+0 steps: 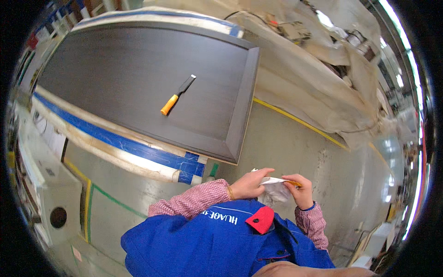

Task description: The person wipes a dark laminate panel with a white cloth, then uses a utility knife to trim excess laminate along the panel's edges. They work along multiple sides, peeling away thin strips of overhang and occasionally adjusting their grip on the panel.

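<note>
I am looking down at both hands working close to my chest, just above the blue work jacket with its red collar tab. My left hand is closing its fingers on one end of a pale cloth or sheet, and my right hand is pinching the other end, with something small and orange showing at its fingertips; I cannot tell what that bit is. The pale material is hanging crumpled between the two hands, so I am judging that I am in the middle of folding or readying it, not yet touching the work piece. The next move, as I read it, is calling for a tidy grip on the material before I am reaching out over the panel.

The dark framed door panel is lying flat, well apart from my hands, on a support wrapped in blue tape and pale padding. A scraper with an orange handle is resting loose on the panel's flat middle, blade pointing away from me. Beyond the panel a bulky shape is sitting under a beige dust sheet. The grey concrete floor is carrying a yellow line on the right and green and yellow lines at lower left, near a pale cabinet
</note>
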`<state>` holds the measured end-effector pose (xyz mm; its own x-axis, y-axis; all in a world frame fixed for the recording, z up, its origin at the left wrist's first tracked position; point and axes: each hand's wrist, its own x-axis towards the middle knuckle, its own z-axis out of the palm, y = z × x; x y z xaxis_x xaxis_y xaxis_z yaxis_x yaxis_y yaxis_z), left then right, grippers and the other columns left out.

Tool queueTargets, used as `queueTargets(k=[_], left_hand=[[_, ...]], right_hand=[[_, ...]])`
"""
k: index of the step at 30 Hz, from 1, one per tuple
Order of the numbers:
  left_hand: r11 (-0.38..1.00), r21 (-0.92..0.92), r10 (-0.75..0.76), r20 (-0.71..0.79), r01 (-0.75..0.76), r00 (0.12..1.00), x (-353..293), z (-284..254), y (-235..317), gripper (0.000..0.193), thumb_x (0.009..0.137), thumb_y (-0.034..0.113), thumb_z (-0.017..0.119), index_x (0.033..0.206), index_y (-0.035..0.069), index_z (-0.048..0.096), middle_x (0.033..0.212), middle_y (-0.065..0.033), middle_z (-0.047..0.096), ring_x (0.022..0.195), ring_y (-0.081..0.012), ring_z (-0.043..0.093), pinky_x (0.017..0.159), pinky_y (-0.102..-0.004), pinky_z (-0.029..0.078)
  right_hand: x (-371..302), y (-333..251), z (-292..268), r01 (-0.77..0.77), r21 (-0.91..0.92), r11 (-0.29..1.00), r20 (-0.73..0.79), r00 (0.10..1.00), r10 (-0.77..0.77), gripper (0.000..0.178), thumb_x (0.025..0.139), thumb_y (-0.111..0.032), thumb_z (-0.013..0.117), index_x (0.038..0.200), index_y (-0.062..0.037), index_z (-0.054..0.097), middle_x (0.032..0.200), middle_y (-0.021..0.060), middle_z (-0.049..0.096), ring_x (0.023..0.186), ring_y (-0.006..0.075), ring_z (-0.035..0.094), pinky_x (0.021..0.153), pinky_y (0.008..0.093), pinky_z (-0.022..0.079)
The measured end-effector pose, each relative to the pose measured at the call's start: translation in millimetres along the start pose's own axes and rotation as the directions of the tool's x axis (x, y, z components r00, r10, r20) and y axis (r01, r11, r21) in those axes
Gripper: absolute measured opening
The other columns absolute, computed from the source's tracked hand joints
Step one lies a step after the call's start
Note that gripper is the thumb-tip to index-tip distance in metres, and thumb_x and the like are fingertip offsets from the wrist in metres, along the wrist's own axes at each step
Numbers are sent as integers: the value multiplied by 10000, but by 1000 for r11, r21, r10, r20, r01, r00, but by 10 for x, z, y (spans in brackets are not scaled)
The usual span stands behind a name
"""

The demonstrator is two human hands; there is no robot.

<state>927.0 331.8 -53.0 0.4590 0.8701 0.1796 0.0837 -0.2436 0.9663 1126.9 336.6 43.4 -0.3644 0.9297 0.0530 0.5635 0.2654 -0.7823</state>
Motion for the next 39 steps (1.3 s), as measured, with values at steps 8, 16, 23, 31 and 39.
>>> queueTargets(k=[8,16,23,31,39], left_hand=[[977,-97,-212,-417,188,884,875,-14,-284,646,683,144,601,1293,35,419,1083,-234,586,1023,-375,586,880,-410,473],[950,-288,-227,-899,-116,375,1433,-58,-397,771,734,-8,493,1453,35,219,1378,-217,397,1277,-352,412,1034,-386,362],[985,-170,-169,-982,-2,78,1501,-312,-535,538,850,51,507,1362,-26,361,1335,-226,451,1228,-361,460,1014,-375,370],[978,-178,-171,-983,106,-73,1818,-533,-614,274,842,81,543,1091,-32,554,955,-184,595,826,-336,594,743,-375,496],[607,-351,-46,-911,713,-409,1739,-173,-303,318,763,88,571,1062,-10,617,942,-117,584,670,-195,562,562,-278,475]], right_hand=[[1634,621,-562,250,-132,959,406,896,-177,214,761,18,664,966,-37,687,730,110,618,664,214,612,580,274,467],[3606,412,-263,599,131,790,852,339,-399,240,789,18,630,1014,-42,689,734,120,615,630,220,571,590,316,453],[4294,-105,668,705,365,608,878,-45,-476,250,791,10,620,1025,-46,691,792,110,622,700,209,586,622,306,469],[4733,-545,1400,660,676,327,737,-618,-274,324,757,-14,629,1069,-81,686,830,108,570,724,227,560,643,323,470],[4559,-311,1777,465,880,100,475,-847,-237,417,699,-81,668,1112,-135,676,675,16,486,628,183,487,550,307,391]])
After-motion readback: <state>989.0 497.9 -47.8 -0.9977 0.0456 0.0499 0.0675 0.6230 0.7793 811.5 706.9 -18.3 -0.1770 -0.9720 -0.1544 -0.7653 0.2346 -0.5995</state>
